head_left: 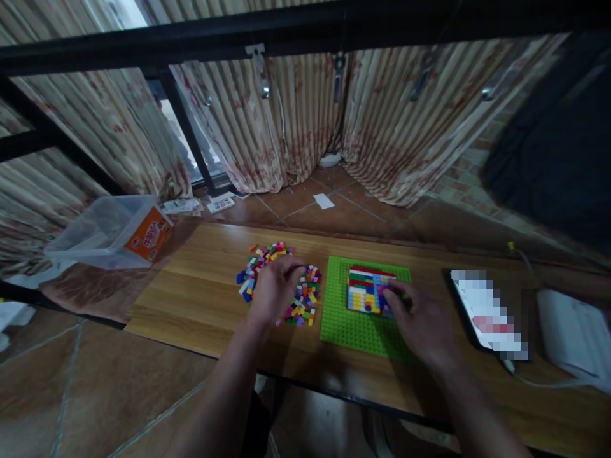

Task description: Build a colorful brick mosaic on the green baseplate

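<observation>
A loose pile of small coloured toy bricks [304,294] lies on the wooden table. My left hand [275,286] is over this pile, its thumb and fingers drawn together; what they hold, if anything, is too small to make out. To the right of the pile is a green studded baseplate [337,324]. On it stands a flat rectangular build of bricks [363,289] in rows of red, green, white, yellow and blue. My right hand [422,318] is at the right side of the build, fingers curled and fingertips close together by some purple bricks; the fingers hide that corner.
A phone [487,312] with a lit, blurred screen lies right of the baseplate, a cable at its lower end. Beyond it is a white object [573,334]. A clear plastic box [107,232] with an orange label stands past the table's left end. Dark metal bars cross above.
</observation>
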`<state>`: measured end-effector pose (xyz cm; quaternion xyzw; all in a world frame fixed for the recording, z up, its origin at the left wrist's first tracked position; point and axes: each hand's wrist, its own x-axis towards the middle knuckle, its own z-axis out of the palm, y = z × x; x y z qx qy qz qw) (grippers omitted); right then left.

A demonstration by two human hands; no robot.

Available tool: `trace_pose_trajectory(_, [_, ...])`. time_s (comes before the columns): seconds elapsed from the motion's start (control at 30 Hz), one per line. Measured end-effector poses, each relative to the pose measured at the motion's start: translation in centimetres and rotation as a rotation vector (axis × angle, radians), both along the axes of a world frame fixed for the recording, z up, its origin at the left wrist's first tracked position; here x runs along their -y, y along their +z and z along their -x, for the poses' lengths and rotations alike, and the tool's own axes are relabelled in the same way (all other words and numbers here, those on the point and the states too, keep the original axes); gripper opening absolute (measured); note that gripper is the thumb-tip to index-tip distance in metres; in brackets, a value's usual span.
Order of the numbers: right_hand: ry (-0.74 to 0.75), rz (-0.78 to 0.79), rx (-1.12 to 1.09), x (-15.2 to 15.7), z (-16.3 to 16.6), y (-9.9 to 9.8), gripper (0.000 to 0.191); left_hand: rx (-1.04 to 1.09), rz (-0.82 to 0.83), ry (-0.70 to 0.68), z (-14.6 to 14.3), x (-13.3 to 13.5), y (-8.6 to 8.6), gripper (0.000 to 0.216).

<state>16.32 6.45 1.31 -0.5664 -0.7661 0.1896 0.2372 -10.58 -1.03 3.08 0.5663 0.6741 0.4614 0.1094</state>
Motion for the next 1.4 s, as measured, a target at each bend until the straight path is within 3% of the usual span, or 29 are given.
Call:
trace_pose_trajectory(0.13, [0.008, 0.010, -0.033, 0.1, 0.1, 0.1, 0.047, -0.022, 0.012, -0.265, -4.1, -0.6, -0.4, 0.017])
trace_pose_trajectory(0.33, [0.015, 0.010, -0.065, 0.1, 0.2, 0.3, 0.044, -0.048, 0.071, -0.378, -6.5, -0.8, -0.7, 0.022])
trace_pose_trajectory(1.4, [0.048, -0.001, -0.081, 0.4, -0.2, 0.4, 0.042, -0.288, 0.080, -0.272, -8.4, -2.6, -2.0, 0.030])
